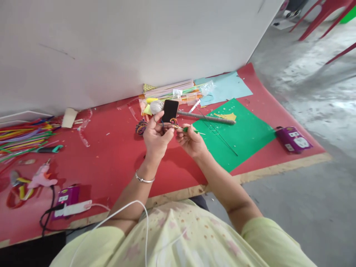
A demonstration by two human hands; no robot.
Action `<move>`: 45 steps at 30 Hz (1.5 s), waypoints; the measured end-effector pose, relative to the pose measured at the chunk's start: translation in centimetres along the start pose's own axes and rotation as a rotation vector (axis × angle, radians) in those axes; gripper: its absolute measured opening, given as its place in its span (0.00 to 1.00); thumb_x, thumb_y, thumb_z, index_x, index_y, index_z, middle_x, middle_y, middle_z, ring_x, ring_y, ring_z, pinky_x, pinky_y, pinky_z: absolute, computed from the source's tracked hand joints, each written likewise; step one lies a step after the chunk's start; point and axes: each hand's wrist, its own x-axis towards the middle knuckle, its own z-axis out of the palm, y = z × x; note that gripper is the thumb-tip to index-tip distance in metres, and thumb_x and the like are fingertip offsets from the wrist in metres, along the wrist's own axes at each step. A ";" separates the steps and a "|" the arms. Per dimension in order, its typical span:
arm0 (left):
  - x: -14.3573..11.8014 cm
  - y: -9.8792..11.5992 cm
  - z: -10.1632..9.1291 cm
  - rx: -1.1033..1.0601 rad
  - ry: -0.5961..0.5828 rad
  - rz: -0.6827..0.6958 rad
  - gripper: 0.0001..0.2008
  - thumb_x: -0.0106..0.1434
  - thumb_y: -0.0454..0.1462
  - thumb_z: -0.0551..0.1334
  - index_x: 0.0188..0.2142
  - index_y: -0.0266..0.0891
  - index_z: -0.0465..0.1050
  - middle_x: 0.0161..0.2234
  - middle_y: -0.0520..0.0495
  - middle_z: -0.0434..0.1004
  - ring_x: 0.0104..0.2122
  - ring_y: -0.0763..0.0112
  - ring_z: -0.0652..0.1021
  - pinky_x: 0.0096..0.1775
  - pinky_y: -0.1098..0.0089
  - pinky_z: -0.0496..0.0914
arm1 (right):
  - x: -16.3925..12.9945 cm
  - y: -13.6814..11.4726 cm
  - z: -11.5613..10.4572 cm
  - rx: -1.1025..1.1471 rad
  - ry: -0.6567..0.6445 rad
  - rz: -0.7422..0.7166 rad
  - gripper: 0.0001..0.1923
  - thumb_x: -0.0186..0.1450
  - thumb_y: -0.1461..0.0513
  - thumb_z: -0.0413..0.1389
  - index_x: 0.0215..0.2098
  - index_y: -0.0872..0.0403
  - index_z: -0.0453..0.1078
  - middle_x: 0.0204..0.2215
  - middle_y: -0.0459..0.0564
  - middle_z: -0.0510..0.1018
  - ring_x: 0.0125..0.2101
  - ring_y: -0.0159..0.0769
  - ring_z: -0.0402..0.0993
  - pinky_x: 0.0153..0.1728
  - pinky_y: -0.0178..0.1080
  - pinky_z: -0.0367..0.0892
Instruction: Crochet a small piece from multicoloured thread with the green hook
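Right hand (194,141) tight around green-handled tool (196,131), left hand (156,140) around yarn (173,121), purple box (296,139) rightward, contents unclear.

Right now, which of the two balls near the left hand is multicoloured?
The darker ball, just left of the left hand; the whitish ball farther back, toward the wall, shows one plain colour.

What looks like a white letter B is shown on the right purple box (293,140). Small white marks are printed on the left purple box (71,193), too blurred to be read.
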 end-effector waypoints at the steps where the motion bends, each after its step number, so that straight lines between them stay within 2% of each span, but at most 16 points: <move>1: 0.0 -0.1 0.0 0.000 0.009 0.000 0.31 0.52 0.34 0.77 0.57 0.44 0.79 0.33 0.52 0.85 0.29 0.75 0.83 0.31 0.77 0.74 | 0.0 -0.2 0.1 0.013 0.001 -0.009 0.21 0.52 0.46 0.78 0.36 0.46 0.81 0.31 0.41 0.88 0.28 0.25 0.79 0.33 0.29 0.77; 6: 0.2 -0.4 -0.3 -0.005 -0.035 -0.085 0.36 0.53 0.36 0.79 0.62 0.46 0.77 0.33 0.54 0.83 0.21 0.82 0.73 0.22 0.78 0.64 | 0.1 -1.2 0.4 -0.053 0.071 -0.085 0.16 0.61 0.48 0.73 0.39 0.46 0.80 0.36 0.42 0.89 0.32 0.26 0.81 0.31 0.28 0.75; 11: 0.9 -0.4 0.0 -0.033 -0.105 -0.047 0.40 0.51 0.35 0.80 0.63 0.49 0.75 0.43 0.50 0.84 0.26 0.82 0.75 0.25 0.79 0.67 | 0.5 -1.0 -0.1 -0.093 0.085 -0.069 0.20 0.57 0.47 0.76 0.40 0.48 0.82 0.36 0.44 0.90 0.32 0.27 0.82 0.32 0.29 0.77; 16: 1.2 -0.9 0.1 -0.055 -0.100 -0.092 0.40 0.54 0.36 0.78 0.65 0.49 0.73 0.37 0.53 0.82 0.23 0.81 0.73 0.22 0.78 0.66 | 0.6 -0.8 -0.4 -0.125 0.119 -0.080 0.18 0.59 0.47 0.74 0.40 0.47 0.82 0.36 0.44 0.89 0.32 0.27 0.82 0.33 0.30 0.76; 21: 1.6 -1.4 0.1 -0.042 -0.082 -0.101 0.38 0.55 0.38 0.79 0.64 0.49 0.74 0.34 0.52 0.83 0.27 0.76 0.79 0.31 0.75 0.75 | 0.6 -1.0 -0.3 -0.161 0.114 -0.095 0.18 0.58 0.48 0.75 0.40 0.47 0.83 0.35 0.44 0.87 0.32 0.27 0.80 0.33 0.31 0.74; 25: 1.9 -1.6 0.3 -0.036 -0.078 -0.100 0.39 0.53 0.37 0.79 0.64 0.48 0.75 0.33 0.52 0.84 0.27 0.76 0.80 0.31 0.75 0.74 | 0.6 -1.3 -0.4 -0.167 0.120 -0.127 0.18 0.56 0.47 0.75 0.39 0.47 0.83 0.35 0.44 0.87 0.32 0.28 0.78 0.32 0.32 0.73; 30: 2.1 -1.7 0.6 -0.016 -0.046 -0.096 0.38 0.53 0.37 0.78 0.63 0.49 0.76 0.33 0.52 0.84 0.25 0.79 0.77 0.27 0.78 0.71 | 0.7 -1.5 -0.5 -0.194 0.150 -0.147 0.19 0.56 0.47 0.75 0.39 0.48 0.84 0.33 0.44 0.86 0.31 0.28 0.77 0.32 0.32 0.72; 35: 2.5 -1.7 0.5 -0.058 -0.021 -0.176 0.40 0.51 0.38 0.79 0.64 0.48 0.76 0.32 0.53 0.85 0.18 0.83 0.69 0.19 0.79 0.61 | 0.8 -1.6 -0.4 -0.232 0.181 -0.171 0.18 0.56 0.47 0.75 0.38 0.48 0.84 0.32 0.44 0.85 0.31 0.28 0.77 0.31 0.32 0.71; 38: 2.6 -1.9 0.4 -0.069 -0.010 -0.203 0.40 0.51 0.39 0.80 0.64 0.47 0.76 0.31 0.54 0.84 0.17 0.83 0.69 0.18 0.79 0.59 | 0.8 -1.6 -0.3 -0.272 0.226 -0.203 0.18 0.55 0.47 0.75 0.37 0.47 0.84 0.31 0.43 0.84 0.30 0.29 0.76 0.30 0.33 0.71; 41: 2.6 -2.1 0.5 -0.061 0.002 -0.196 0.39 0.51 0.39 0.79 0.63 0.47 0.76 0.32 0.53 0.85 0.19 0.83 0.71 0.19 0.79 0.61 | 0.9 -1.4 -0.3 -0.335 0.255 -0.250 0.17 0.56 0.46 0.74 0.37 0.47 0.85 0.31 0.44 0.85 0.30 0.30 0.76 0.30 0.35 0.71; 45: 2.6 -2.6 0.5 -0.058 -0.004 -0.156 0.38 0.52 0.38 0.79 0.62 0.46 0.77 0.33 0.52 0.85 0.23 0.80 0.76 0.24 0.78 0.67 | 0.9 -1.3 -0.4 -0.386 0.245 -0.319 0.16 0.58 0.46 0.73 0.38 0.45 0.86 0.33 0.45 0.87 0.30 0.30 0.76 0.30 0.35 0.71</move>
